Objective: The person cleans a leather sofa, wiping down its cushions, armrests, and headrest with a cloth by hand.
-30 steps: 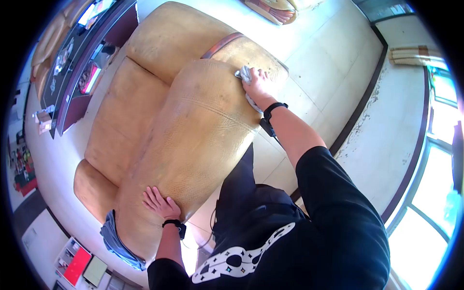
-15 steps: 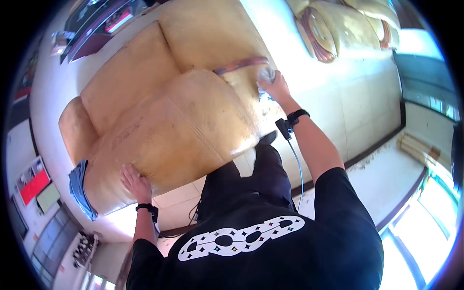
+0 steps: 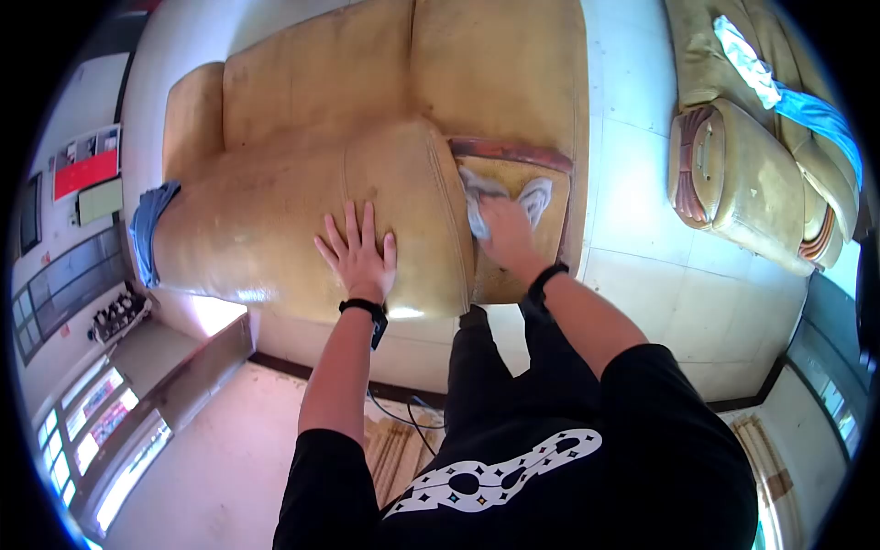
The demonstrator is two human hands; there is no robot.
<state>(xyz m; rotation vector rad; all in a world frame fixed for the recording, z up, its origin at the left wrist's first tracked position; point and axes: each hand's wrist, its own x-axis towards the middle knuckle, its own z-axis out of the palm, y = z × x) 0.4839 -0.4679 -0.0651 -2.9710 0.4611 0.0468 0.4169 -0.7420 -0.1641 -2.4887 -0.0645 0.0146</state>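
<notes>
My left hand (image 3: 361, 254) lies flat with fingers spread on the tan leather sofa (image 3: 266, 220), on its padded seat section. My right hand (image 3: 507, 229) is closed on a crumpled pale grey cloth (image 3: 534, 197) and presses it to the side panel (image 3: 500, 282) at the sofa's end. Reddish-brown trim (image 3: 513, 152) edges the top of that panel. Parts of the cloth stick out on both sides of my fingers. A dark blue cloth (image 3: 150, 229) hangs over the far left end of the sofa.
A second tan sofa (image 3: 756, 174) with a ridged brown armrest front stands at the right; a light blue and white cloth (image 3: 793, 105) lies across it. Pale tiled floor (image 3: 632, 183) runs between the sofas. Thin cables (image 3: 412, 417) hang near my legs.
My left hand has moved right along the sofa, fingers more spread. My right hand has brought the cloth lower and inward onto the end panel. The view has shifted, showing more of the second sofa.
</notes>
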